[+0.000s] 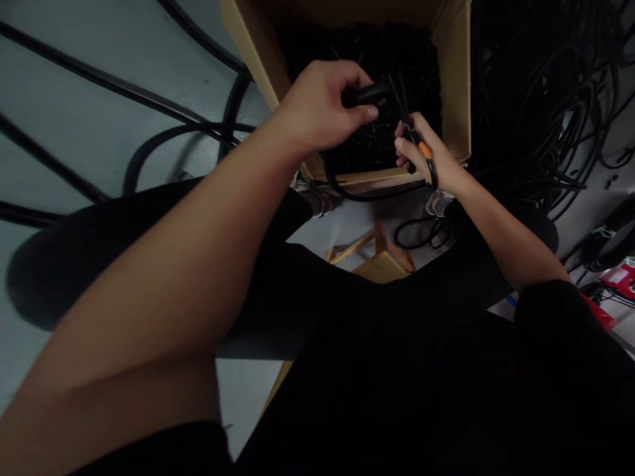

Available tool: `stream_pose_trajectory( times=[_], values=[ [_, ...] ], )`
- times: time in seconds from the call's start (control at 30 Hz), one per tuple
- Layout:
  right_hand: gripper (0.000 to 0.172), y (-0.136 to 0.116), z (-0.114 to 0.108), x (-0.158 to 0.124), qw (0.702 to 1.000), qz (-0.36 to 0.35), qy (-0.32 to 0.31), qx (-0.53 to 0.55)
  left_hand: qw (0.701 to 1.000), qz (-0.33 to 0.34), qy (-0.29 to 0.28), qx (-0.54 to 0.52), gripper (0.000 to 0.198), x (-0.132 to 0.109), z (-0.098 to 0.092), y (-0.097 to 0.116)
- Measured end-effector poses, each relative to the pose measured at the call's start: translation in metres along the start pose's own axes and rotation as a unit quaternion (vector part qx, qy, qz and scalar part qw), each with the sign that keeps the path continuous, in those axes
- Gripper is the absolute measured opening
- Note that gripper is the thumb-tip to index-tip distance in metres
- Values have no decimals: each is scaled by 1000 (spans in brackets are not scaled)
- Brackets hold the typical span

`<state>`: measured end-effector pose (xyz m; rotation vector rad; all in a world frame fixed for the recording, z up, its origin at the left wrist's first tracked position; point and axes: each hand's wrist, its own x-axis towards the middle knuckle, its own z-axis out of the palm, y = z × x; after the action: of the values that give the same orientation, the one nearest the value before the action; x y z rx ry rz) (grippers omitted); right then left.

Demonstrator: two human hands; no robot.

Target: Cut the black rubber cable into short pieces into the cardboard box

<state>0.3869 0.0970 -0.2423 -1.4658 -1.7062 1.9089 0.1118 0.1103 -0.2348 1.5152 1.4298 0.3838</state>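
Note:
Over the cardboard box (456,86), my left hand (327,106) is closed round a thick black cable (370,94) whose end looks ribbed. To its right, my right hand (426,145) grips scissors (425,151) with black and orange handles. Their blades point up and away, close beside the cable end; whether they touch it I cannot tell. Dark scraps (411,59), too dim to make out singly, fill the box below both hands. A black length of cable (367,197) loops down in front of the box's near edge.
Long black cables (89,79) run across the grey floor on the left. Tangled black coils (540,106) lie right of the box. A wooden stool (384,264) shows between my legs. Red packaging (622,277) sits at the far right.

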Motion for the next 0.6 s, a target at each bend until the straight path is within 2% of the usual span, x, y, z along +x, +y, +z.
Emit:
stream_pose_trajectory(
  times=[0.1, 0.2, 0.33, 0.5, 0.6],
  values=[
    [68, 3, -3, 3, 997, -28, -28, -62, 999, -22, -18, 33, 53, -1, 1, 6],
    [64, 5, -2, 8, 991, -38, -38, -120, 997, -32, -40, 55, 52, 0, 6, 10],
    [65, 6, 0, 12, 988, -51, -41, -140, 995, -40, -53, 68, 53, -1, 11, 11],
    [71, -6, 2, 9, 990, -29, -45, -132, 992, -50, -53, 99, 53, -1, 15, 13],
    [71, -18, 5, 4, 993, 10, -30, -112, 991, -53, -49, 112, 49, -2, 17, 16]
  ],
)
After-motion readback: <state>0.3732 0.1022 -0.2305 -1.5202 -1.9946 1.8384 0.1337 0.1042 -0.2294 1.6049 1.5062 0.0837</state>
